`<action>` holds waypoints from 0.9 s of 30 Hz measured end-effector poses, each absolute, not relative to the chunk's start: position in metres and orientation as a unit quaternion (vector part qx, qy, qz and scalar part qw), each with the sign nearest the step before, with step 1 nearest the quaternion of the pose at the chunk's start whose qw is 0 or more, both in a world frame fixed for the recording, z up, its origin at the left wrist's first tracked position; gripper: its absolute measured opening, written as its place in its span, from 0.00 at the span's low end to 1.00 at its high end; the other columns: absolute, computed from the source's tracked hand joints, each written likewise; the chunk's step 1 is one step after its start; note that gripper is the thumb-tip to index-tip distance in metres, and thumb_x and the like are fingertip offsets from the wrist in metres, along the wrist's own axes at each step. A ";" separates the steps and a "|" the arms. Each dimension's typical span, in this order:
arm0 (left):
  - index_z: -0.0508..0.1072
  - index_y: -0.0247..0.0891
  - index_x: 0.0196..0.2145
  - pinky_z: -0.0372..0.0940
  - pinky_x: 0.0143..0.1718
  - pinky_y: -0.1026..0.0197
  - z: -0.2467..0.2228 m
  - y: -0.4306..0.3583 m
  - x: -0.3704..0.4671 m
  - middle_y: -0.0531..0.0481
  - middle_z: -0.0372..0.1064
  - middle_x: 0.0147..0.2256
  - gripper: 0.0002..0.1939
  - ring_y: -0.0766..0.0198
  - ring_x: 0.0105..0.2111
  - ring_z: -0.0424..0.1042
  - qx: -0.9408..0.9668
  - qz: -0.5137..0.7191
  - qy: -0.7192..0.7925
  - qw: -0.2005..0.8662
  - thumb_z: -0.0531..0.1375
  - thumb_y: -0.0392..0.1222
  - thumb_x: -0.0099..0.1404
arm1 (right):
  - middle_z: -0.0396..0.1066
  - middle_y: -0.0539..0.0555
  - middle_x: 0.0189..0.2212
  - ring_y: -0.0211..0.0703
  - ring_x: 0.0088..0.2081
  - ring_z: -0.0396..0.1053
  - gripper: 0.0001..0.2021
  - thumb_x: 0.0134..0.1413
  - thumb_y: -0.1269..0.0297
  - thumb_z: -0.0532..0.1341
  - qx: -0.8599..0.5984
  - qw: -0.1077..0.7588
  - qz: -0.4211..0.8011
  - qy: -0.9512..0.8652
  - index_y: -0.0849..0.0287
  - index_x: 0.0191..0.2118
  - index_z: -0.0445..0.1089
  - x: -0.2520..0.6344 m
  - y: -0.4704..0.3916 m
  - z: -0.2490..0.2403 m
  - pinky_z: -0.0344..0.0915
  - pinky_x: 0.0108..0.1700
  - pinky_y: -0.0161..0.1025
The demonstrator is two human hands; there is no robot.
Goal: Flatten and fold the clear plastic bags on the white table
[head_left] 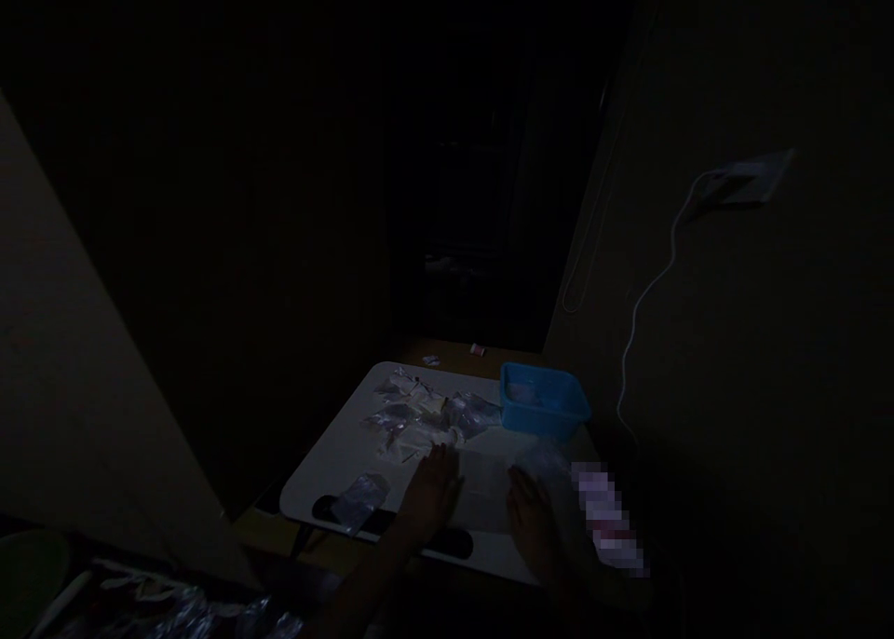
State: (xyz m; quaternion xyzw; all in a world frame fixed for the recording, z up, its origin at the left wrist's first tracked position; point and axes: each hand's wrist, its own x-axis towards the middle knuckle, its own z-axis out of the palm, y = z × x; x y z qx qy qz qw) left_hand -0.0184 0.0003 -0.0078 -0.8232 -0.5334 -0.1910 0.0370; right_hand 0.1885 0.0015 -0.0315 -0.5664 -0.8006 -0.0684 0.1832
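The picture is very dark. My left hand (434, 482) lies on the small white table (335, 443), its fingers stretched forward and nothing visible in them. To its right, my right hand (529, 518) rests with the fingers extended. Between the two hands is a faint, flat, pale sheet (483, 481) that looks like clear plastic; its edges are hard to make out. Crumpled clear plastic (548, 462) sits just beyond my right hand. Ahead of my left hand spreads a pile of clear plastic bags (419, 415) with small pale pieces among them.
A blue plastic basin (537, 420) stands at the table's far right corner. One clear bag (361, 501) lies near the front left edge, over a dark slot. A white cable (635, 318) hangs from a wall socket (747, 181). Shiny wrappers (196, 611) lie at lower left.
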 end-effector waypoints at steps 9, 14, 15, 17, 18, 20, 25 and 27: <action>0.42 0.34 0.59 0.46 0.54 0.48 -0.012 -0.049 -0.009 0.39 0.42 0.58 0.29 0.54 0.57 0.42 -0.910 -0.139 -0.392 -0.008 0.46 0.48 0.64 | 0.60 0.53 0.52 0.44 0.53 0.55 0.17 0.54 0.66 0.47 -0.448 0.193 -0.061 -0.871 0.56 0.49 0.61 0.193 -0.035 -0.021 0.49 0.54 0.49; 0.44 0.32 0.58 0.44 0.54 0.44 -0.018 -0.055 -0.008 0.36 0.39 0.58 0.35 0.49 0.58 0.40 -0.925 -0.126 -0.359 0.016 0.52 0.50 0.58 | 0.65 0.52 0.47 0.43 0.48 0.60 0.19 0.49 0.71 0.50 -0.448 0.224 -0.010 -0.865 0.54 0.48 0.62 0.192 -0.049 -0.016 0.54 0.50 0.46; 0.43 0.31 0.58 0.45 0.54 0.45 -0.019 -0.057 -0.007 0.36 0.39 0.58 0.37 0.49 0.58 0.40 -0.927 -0.121 -0.354 0.022 0.53 0.49 0.57 | 0.66 0.52 0.46 0.43 0.47 0.61 0.20 0.48 0.72 0.50 -0.451 0.233 0.001 -0.861 0.54 0.48 0.62 0.192 -0.051 -0.016 0.55 0.49 0.45; 0.43 0.31 0.58 0.47 0.54 0.47 -0.023 -0.059 -0.005 0.37 0.42 0.58 0.35 0.51 0.57 0.43 -0.929 -0.109 -0.353 0.038 0.54 0.44 0.57 | 0.67 0.52 0.44 0.43 0.45 0.62 0.22 0.45 0.75 0.49 -0.460 0.258 0.010 -0.849 0.54 0.48 0.63 0.193 -0.053 -0.019 0.58 0.47 0.44; 0.45 0.32 0.58 0.48 0.53 0.48 -0.026 -0.060 -0.004 0.38 0.45 0.57 0.33 0.52 0.57 0.45 -0.928 -0.105 -0.353 0.049 0.53 0.41 0.58 | 0.68 0.53 0.43 0.43 0.45 0.62 0.22 0.44 0.75 0.49 -0.465 0.273 0.007 -0.842 0.54 0.48 0.63 0.194 -0.053 -0.021 0.58 0.47 0.44; 0.49 0.35 0.56 0.50 0.53 0.50 -0.031 -0.060 -0.003 0.41 0.50 0.56 0.27 0.55 0.56 0.49 -0.926 -0.107 -0.353 0.078 0.51 0.36 0.60 | 0.68 0.53 0.43 0.43 0.46 0.62 0.23 0.44 0.76 0.48 -0.478 0.300 -0.003 -0.825 0.55 0.47 0.64 0.198 -0.051 -0.026 0.58 0.47 0.44; 0.52 0.37 0.55 0.54 0.51 0.55 -0.041 -0.059 -0.008 0.46 0.56 0.54 0.23 0.59 0.53 0.54 -0.915 -0.133 -0.360 0.126 0.49 0.33 0.62 | 0.68 0.53 0.42 0.44 0.45 0.62 0.22 0.43 0.75 0.48 -0.497 0.328 -0.007 -0.803 0.56 0.45 0.66 0.210 -0.040 -0.039 0.59 0.47 0.46; 0.51 0.37 0.55 0.54 0.51 0.55 -0.041 -0.059 -0.008 0.45 0.55 0.54 0.24 0.60 0.54 0.54 -0.911 -0.142 -0.362 0.134 0.50 0.33 0.62 | 0.68 0.54 0.42 0.44 0.45 0.63 0.22 0.43 0.75 0.47 -0.499 0.328 -0.006 -0.802 0.57 0.45 0.66 0.213 -0.038 -0.041 0.60 0.47 0.46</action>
